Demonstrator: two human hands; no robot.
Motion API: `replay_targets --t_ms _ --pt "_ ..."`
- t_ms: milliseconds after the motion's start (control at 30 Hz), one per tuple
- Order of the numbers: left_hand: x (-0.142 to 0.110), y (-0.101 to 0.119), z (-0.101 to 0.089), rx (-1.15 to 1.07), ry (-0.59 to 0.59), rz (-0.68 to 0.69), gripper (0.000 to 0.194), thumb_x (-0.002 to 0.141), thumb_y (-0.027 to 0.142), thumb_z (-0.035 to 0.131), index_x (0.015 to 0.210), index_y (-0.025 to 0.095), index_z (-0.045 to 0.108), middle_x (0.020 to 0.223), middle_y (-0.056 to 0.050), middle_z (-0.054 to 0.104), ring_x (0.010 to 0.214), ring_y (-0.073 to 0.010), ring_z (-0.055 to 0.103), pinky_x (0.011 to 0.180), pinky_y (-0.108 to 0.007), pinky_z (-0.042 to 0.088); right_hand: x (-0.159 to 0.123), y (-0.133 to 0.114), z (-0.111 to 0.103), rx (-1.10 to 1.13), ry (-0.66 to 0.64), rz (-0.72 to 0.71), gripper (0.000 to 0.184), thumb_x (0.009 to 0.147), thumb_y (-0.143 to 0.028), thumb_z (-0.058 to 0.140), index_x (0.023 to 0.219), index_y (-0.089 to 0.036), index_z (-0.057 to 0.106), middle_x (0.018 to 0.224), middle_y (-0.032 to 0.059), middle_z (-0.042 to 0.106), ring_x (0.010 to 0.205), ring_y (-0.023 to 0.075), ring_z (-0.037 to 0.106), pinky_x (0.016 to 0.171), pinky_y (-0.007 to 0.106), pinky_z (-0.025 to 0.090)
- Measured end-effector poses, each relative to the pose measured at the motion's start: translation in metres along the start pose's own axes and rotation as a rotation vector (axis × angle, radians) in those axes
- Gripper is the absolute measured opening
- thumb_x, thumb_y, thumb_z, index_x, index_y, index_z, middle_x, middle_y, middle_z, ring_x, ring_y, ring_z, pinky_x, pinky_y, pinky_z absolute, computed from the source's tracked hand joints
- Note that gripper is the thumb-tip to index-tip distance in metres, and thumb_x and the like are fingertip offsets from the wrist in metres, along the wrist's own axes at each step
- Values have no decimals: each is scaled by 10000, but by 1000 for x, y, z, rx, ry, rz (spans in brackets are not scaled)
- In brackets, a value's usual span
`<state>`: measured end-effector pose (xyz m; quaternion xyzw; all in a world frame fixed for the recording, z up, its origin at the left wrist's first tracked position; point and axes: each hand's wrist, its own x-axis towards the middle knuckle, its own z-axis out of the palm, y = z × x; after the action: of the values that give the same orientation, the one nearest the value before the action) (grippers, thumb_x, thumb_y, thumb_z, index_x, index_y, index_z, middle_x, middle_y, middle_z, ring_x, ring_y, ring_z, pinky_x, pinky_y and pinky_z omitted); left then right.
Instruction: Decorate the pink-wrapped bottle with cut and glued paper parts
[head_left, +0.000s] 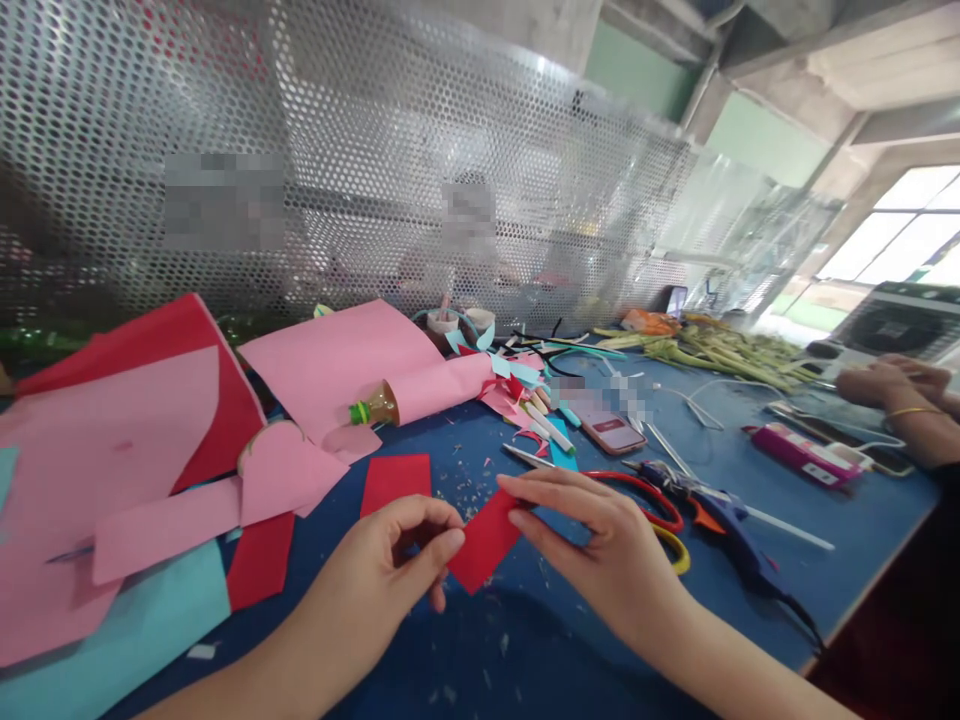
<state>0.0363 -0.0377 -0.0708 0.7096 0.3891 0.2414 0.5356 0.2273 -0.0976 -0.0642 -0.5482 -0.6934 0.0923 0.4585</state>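
Between my two hands is a small red piece of paper or felt [486, 545], tilted above the blue table. My left hand [401, 565] pinches its left edge between thumb and fingers. At the upper right edge, my right hand [592, 525] grips it with thumb and fingertips. Just behind my left hand lies another red rectangle [397, 482], flat on the table. Scissors [637, 490] with red and yellow handles rest beyond my right hand, partly hidden by it.
Pink sheets [120, 440] and a light blue sheet [172, 610] cover the left side. A glue gun [735, 540], a phone [604, 425] and a purple box [806, 455] lie to the right. Another person's hands [892, 385] are at the far right. A perforated metal screen [360, 150] stands behind.
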Motion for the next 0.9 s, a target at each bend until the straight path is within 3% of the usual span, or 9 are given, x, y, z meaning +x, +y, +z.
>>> replay_targets --t_ms 133,267,667,900 --pt "1 -1 1 -90 -61 -59 237 776 429 527 802 198 570 599 68 523 478 -100 532 559 -237 476 -3 5 7 146 1 96 201 803 -214 640 996 -240 690 933 33 724 819 170 692 769 291 583" --pt "0 2 2 -111 -74 -54 274 764 452 539 808 183 569 668 45 539 504 -98 535 557 -240 461 -4 7 12 271 45 147 105 769 -209 661 874 -203 673 837 25 721 744 155 695 691 247 592" --pt "-2 -4 5 -66 -92 -46 264 789 452 511 798 191 547 598 67 489 510 -110 525 601 -262 462 -7 10 14 235 13 160 81 798 -223 640 839 -213 709 839 30 746 771 177 706 702 276 594" --pt "-4 -1 1 139 -13 95 198 847 372 477 810 200 567 717 32 532 531 -105 523 524 -228 444 -5 5 14 404 2 192 189 750 -227 691 931 -196 645 854 29 715 764 148 689 705 249 586"
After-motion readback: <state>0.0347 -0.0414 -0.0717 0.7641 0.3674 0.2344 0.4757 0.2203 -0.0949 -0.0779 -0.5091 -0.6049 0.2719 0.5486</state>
